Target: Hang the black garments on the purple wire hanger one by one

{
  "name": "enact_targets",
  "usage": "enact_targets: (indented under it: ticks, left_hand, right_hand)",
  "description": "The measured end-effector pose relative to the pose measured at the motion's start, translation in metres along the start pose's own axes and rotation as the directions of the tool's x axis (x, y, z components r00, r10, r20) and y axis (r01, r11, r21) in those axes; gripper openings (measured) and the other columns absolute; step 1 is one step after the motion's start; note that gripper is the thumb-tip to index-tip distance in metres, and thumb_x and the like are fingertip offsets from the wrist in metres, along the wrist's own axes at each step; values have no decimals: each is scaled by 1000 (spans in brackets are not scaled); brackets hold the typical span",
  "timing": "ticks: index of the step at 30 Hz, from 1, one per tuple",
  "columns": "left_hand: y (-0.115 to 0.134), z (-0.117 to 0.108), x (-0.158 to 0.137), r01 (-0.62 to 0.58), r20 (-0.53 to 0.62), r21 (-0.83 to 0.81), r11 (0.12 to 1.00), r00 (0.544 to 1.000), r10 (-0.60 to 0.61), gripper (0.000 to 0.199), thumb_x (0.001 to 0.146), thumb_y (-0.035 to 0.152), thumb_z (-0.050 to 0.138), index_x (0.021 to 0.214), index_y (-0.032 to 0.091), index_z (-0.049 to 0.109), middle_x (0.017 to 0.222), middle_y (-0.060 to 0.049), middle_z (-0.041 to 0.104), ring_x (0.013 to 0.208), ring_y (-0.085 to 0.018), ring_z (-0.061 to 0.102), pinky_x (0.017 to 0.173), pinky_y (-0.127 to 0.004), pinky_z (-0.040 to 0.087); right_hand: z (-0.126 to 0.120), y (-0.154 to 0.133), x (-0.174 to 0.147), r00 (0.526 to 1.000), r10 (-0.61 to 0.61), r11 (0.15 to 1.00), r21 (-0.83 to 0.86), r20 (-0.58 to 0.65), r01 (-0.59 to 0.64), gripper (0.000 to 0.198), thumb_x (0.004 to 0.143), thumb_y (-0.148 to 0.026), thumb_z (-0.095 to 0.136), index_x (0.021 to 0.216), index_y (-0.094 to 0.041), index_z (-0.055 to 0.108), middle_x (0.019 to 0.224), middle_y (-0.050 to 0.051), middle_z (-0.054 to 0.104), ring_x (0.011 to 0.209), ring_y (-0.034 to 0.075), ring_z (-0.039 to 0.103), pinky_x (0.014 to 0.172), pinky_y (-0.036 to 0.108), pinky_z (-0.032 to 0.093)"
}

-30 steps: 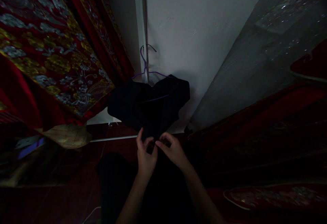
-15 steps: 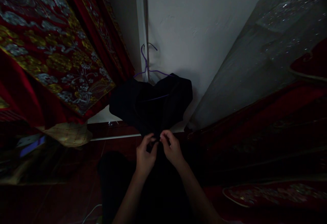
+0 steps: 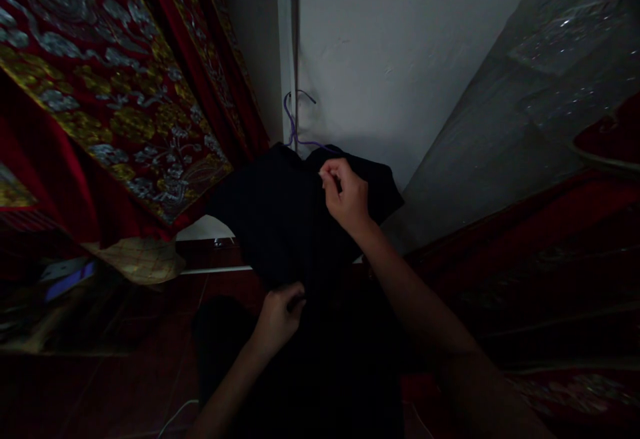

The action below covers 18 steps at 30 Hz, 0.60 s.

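Observation:
A dark garment [image 3: 273, 205] hangs on a purple wire hanger [image 3: 294, 119] hooked at a pale upright edge. Its front is drawn together up to near the neck. My right hand [image 3: 347, 197] is at the upper middle of the garment, thumb and forefinger pinched together by the neckline; whatever small part lies between them is too dark to make out. Lower down, my left hand [image 3: 280, 315] is closed on the garment's lower middle edge, fingers curled around the dark cloth. The lower part of the garment merges with dark clothing below it.
Red cloth with gold and silver embroidery [image 3: 145, 112] hangs at the left. A sparkling sheer covering [image 3: 505, 112] and more red fabric [image 3: 540, 212] are on the right. Behind stands a white panel [image 3: 400, 39]. A pale cable [image 3: 177, 412] lies on the red tiled floor [image 3: 145, 385].
My right hand has moved up from beside my left hand to the neckline. The garment's gaping front has come together. My left hand has moved slightly down and left.

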<state>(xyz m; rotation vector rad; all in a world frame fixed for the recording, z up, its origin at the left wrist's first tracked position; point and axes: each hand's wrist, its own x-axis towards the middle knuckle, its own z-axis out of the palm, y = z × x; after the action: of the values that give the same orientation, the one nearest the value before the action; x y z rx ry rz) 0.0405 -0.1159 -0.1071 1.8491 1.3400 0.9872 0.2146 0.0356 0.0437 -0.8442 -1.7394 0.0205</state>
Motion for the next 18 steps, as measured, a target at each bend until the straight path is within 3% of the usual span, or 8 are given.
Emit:
enact_targets:
  ticks: [2,4,6,8,10,12,15,18]
  left_hand:
    - [1,-8,7,-19,62,11,1000,998,19,14,84,13,59,76,20,68,72,-1,69,69,-19,68,66,-27,52]
    - [12,-22,23,-90,57,3,996,994,90,14,88,19,62,94,22,74,89,-4,76,83,-21,72,78,-32,57]
    - [33,-43,47,-210,-61,5,978,976,210,27,93,25,63,119,24,71,110,-7,75,100,-22,71,92,-35,55]
    - [61,-66,77,-311,-221,49,949,923,314,33,97,27,58,129,23,66,108,-6,74,96,-19,70,91,-33,54]
    - [89,-87,107,-417,-335,134,899,835,437,33,100,25,55,131,22,65,109,-7,73,93,-17,68,89,-31,53]
    - [109,-101,135,-492,-311,246,835,776,549,31,100,24,55,128,20,66,108,-7,73,93,-17,67,88,-30,51]
    - [122,-109,161,-527,-217,334,781,763,608,18,98,20,55,105,17,72,97,-5,73,89,-18,67,82,-28,49]
    - [122,-109,169,-478,-236,368,797,782,577,13,96,18,56,92,16,68,82,-2,70,76,-16,65,74,-26,46]
  right_hand:
    - [-3,-9,14,998,-55,998,-9,30,55,11,100,-26,49,95,-21,58,84,2,68,71,14,61,72,27,46]
    - [-4,-16,18,994,-84,996,-8,69,85,11,100,-25,49,96,-21,58,86,2,68,73,14,61,73,27,46]
    - [-5,-20,16,992,-95,995,-14,80,97,10,100,-24,50,96,-20,59,86,2,68,73,14,62,73,27,46]
    - [-5,-20,13,992,-97,995,-26,80,99,10,100,-23,50,96,-20,59,86,1,68,74,14,62,74,27,46]
    - [-7,-19,12,992,-101,994,-32,80,103,10,100,-23,50,96,-21,60,87,2,69,75,14,63,74,27,46]
    - [-8,-17,13,991,-109,993,-37,76,112,11,101,-24,50,97,-21,60,88,2,69,77,14,64,74,27,45]
    - [-10,-14,16,988,-127,989,-61,89,133,13,101,-25,50,98,-21,61,87,2,70,76,14,65,72,26,44]
    - [-9,-9,20,976,-153,983,-78,157,167,15,102,-26,49,101,-21,63,89,1,72,74,14,67,69,24,43]
